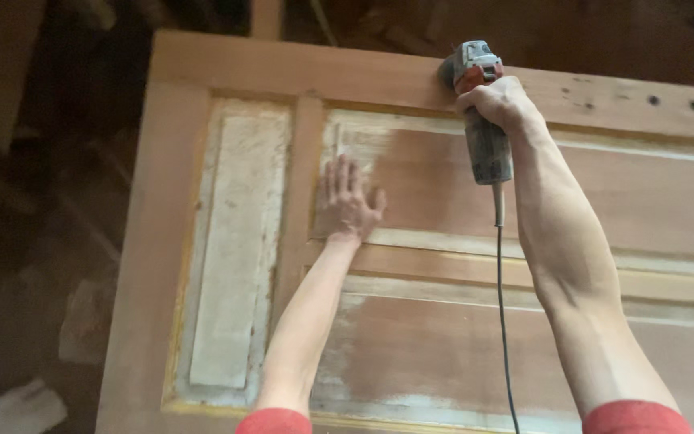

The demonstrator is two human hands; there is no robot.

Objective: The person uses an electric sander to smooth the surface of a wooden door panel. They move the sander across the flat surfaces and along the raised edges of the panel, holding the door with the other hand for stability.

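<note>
Reddish-brown wood forms the panelled door (411, 265), which lies flat beneath the person and fills most of the head view. Its surface is uneven in finish: the narrow upright panel (234, 249) at left is pale and whitish, while the wide panels to the right show bare brown wood with whitish patches along their mouldings and left ends. Small dark holes mark the top rail near the upper right corner.

The right hand (498, 103) reaches to the top rail, its fingers (483, 96) wrapped tight around the body of a grey and orange power tool (479, 112); the tool's head rests on the rail at the far edge of the door, and its handle points back toward the person. A dark cord (502, 321) hangs from the handle and runs down across the panels to the bottom of the frame.

The left hand (347, 201) lies palm down on the upper wide panel, fingers (339, 177) spread flat and holding nothing, just beside the stile that divides the panels.

Red sleeves (634, 418) show at both upper arms. The door's left edge borders a dim floor (34, 321) with pale scraps (18, 410); the far edge meets dark wooden clutter. Between the two arms the panels lie open.
</note>
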